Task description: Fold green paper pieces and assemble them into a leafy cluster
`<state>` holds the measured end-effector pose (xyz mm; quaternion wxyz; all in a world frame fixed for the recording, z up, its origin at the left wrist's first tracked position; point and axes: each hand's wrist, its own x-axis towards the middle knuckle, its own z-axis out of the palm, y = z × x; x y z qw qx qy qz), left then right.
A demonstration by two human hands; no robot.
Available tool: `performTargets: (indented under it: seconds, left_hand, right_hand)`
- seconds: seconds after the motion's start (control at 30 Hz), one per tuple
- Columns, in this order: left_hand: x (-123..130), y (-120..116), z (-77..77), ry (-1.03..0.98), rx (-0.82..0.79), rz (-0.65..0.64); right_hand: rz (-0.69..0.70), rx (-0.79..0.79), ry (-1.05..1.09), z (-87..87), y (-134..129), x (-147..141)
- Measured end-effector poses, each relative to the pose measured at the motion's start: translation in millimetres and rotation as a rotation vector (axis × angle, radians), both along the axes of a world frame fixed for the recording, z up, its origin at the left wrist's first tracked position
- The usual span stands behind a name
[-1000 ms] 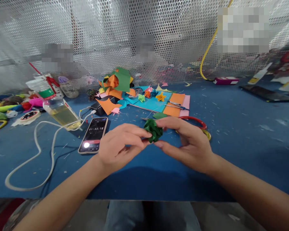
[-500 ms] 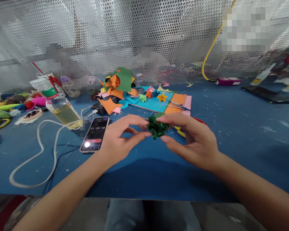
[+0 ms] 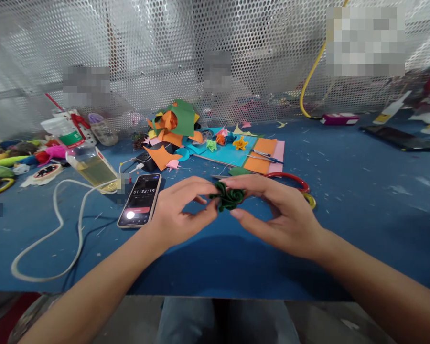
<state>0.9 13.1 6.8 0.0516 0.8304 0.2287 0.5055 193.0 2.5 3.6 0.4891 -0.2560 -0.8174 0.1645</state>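
Note:
A small dark green curled paper piece (image 3: pixel 231 197), shaped like a flower, is held between both hands above the blue table (image 3: pixel 215 272). My left hand (image 3: pixel 181 210) pinches its left side between thumb and fingers. On the other side, my right hand (image 3: pixel 283 212) grips it with the index finger over the top and the thumb at its lower right. Behind the right hand lie scissors with red and yellow handles (image 3: pixel 290 177), partly hidden by the fingers.
A phone (image 3: pixel 139 200) showing a timer and a white cable (image 3: pixel 59 210) lie left. Farther back are a liquid-filled container (image 3: pixel 95 171), orange and green scraps (image 3: pixel 181 119), small paper flowers (image 3: pixel 240 143) and coloured sheets (image 3: pixel 261 162). A dark phone (image 3: pixel 397 138) lies right.
The green piece has been turned and shifted slightly left and down between the fingers. My right hand has moved down a little, and more of the scissors shows.

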Motion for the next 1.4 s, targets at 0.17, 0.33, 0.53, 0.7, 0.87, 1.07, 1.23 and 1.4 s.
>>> performTargets:
  seconds: [0.17,0.33,0.53,0.7,0.87,1.07,1.23,1.4]
  left_hand:
    - [2,-2,0.9,0.018,0.014,0.059]
    - [7,-2,0.0,0.139,0.106,0.149]
    - [9,-2,-5.0,0.210,0.123,0.187]
    - [9,-4,-5.6,0.216,0.112,0.233]
    - [10,-3,-4.0,0.181,0.065,0.184]
    - [10,-3,-5.7,0.122,-0.213,0.178]
    - [10,-3,-5.7,0.135,-0.254,0.171]
    - [11,-3,-2.8,0.162,-0.264,0.131]
  right_hand:
    - [0.030,-0.029,-0.025,-1.4,-1,-2]
    - [-0.167,0.059,-0.052,-2.8,1,-5]
    - [-0.220,-0.031,-0.103,-0.7,5,-3]
    - [-0.190,-0.196,-0.123,2.1,7,-1]
    - [-0.169,-0.237,-0.137,1.7,9,0]
    - [-0.189,-0.108,-0.203,-4.0,12,-1]
    - [-0.197,-0.066,-0.238,-3.6,13,0]
    - [-0.225,-0.041,-0.245,-2.6,12,-1]
